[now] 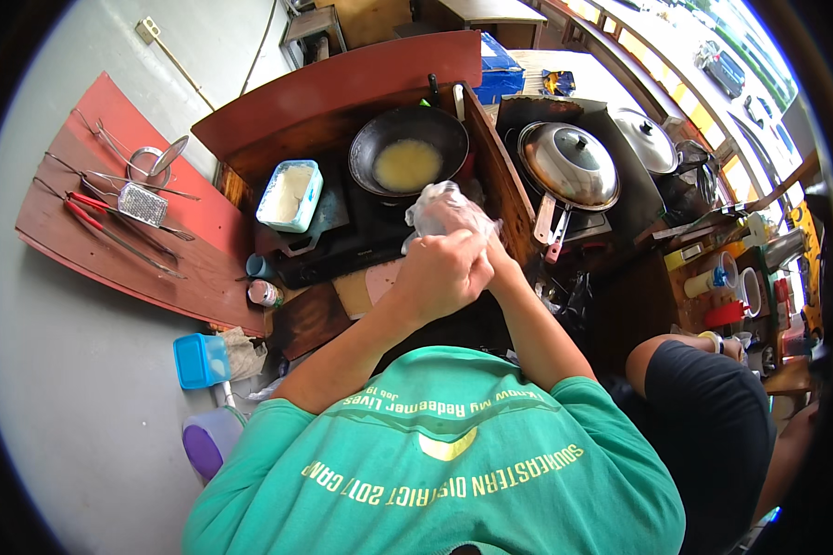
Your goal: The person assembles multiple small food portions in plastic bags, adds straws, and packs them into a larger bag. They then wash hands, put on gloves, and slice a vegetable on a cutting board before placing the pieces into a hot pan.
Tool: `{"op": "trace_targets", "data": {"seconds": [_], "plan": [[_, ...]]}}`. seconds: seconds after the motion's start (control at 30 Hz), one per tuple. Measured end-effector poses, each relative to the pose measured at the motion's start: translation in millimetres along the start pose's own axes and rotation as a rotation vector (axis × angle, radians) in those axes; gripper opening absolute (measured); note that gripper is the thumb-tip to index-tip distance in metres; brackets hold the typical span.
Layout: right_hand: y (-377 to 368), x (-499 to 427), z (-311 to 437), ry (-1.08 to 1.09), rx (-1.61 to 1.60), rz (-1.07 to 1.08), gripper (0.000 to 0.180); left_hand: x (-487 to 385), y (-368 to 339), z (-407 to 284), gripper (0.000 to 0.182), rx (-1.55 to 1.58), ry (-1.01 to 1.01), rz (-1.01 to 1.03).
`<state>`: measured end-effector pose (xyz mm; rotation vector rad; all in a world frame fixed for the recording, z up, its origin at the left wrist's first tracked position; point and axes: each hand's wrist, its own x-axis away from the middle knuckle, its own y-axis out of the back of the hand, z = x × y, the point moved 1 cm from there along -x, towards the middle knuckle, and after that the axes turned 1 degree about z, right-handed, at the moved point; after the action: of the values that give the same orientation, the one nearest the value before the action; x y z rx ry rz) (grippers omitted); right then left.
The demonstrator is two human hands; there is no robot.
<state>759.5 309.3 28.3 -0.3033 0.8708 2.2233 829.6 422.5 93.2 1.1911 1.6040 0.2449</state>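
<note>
My right hand [448, 209] is wrapped in a clear, crumpled plastic glove [422, 216] and is held just in front of the wok. My left hand [451, 272] is closed at the right wrist, gripping the glove's cuff. The plastic hides how the right fingers are bent. Beyond the hands, a dark wok [366, 149] rests on the black stove [350, 257]. Pale yellow oil [408, 166] lies in its bottom. To the wok's left, a light-blue plastic tub [310, 208] contains whitish batter or paste [291, 191].
A lidded steel pan [552, 156] sits on a burner behind the wooden partition [496, 163] at right. Tongs [97, 220] and a grater [142, 203] hang on the red board [201, 243]. A person's dark-sleeved arm [701, 409] is close on my right. A jar [264, 293] stands left.
</note>
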Motion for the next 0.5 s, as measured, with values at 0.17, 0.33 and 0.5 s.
{"op": "trace_targets", "data": {"seconds": [0.17,0.33,0.5], "plan": [[13.1,-6.5,7.3,-0.461,-1.684,-0.3,0.043,20.8,3.7,-15.9,0.025,0.065,-0.164,-0.27],[14.1,-3.5,27.7,-0.16,-1.836,-0.138,0.072,16.0,-4.9,-2.8,0.024,-0.092,0.097,-0.235],[-2.8,-5.3,26.7,-0.247,-1.721,-0.233,0.087,5.2,-7.7,3.8,0.015,-0.105,0.072,-0.113]]}}
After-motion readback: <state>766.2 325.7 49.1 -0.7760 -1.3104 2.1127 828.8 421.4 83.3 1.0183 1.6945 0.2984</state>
